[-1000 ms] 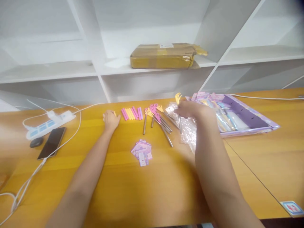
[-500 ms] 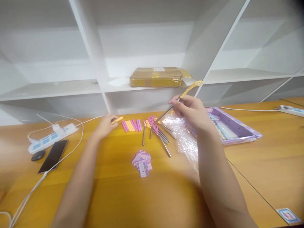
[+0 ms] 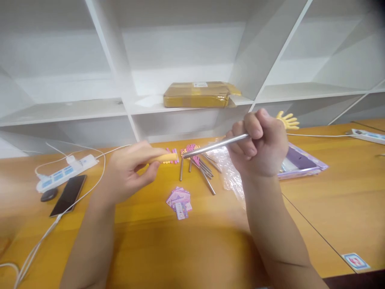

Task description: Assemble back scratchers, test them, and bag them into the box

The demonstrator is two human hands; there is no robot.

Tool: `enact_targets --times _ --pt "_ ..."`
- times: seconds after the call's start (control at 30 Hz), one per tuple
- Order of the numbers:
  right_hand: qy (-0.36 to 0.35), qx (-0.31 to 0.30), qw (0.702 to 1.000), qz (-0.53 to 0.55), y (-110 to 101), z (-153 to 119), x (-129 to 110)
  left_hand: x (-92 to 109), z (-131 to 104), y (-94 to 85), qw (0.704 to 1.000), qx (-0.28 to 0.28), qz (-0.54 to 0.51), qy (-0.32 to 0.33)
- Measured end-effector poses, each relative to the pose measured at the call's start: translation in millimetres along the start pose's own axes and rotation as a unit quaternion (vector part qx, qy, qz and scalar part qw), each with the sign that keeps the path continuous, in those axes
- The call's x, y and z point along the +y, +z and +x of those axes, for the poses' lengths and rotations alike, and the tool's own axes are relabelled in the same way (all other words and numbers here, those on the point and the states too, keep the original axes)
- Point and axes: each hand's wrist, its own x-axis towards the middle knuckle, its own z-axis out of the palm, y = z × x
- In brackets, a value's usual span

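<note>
Between the thumb and fingers of my left hand is a yellow tube-shaped grip, its free end pointing right. My right hand is closed round a back scratcher with a metal rod and a yellow hand-shaped head. The rod's bare tip is close to the yellow grip's end; a small gap seems to separate them. Behind lie several back scratchers with pink and yellow heads. Pink, purple and yellow grips are partly hidden behind my left hand.
Small purple cards lie on the wooden table. Clear plastic wrap and a purple box are at the right. A power strip, mouse and phone occupy the left. A cardboard box rests on the shelf.
My left hand has lifted the yellow grip and moved it right, towards me. My right hand has turned the back scratcher, so its head points right and its rod tip left towards the grip.
</note>
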Motion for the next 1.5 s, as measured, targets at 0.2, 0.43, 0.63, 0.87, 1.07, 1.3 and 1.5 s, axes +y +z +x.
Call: enact_targets --times 0.2,0.43,0.63,0.87,1.07,1.3,1.5 --pt "-0.007 -0.009 1.000 0.011 5 -2 1 6 -3 1.4 0.999 0.012 -0.037 0.012" --pt "-0.031 -0.020 0.999 -0.021 5 -3 8 9 -3 4.6 0.997 0.061 -0.032 0.022" --pt "-0.066 -0.008 0.996 -0.056 8 -3 16 6 -1 6.6 0.990 0.101 0.083 0.051" --pt "-0.043 0.012 0.999 0.007 20 -3 27 9 -2 7.5 0.989 0.121 0.062 0.054" --pt "-0.031 0.013 0.999 0.033 25 -7 32 4 -2 1.7 0.988 0.120 0.068 0.066" --pt "-0.003 -0.024 0.999 0.036 25 -12 23 6 -8 -5.0 0.985 0.118 0.086 0.088" --pt "-0.020 -0.013 0.999 0.025 34 -18 18 13 -7 -5.1 0.983 0.141 0.074 0.093"
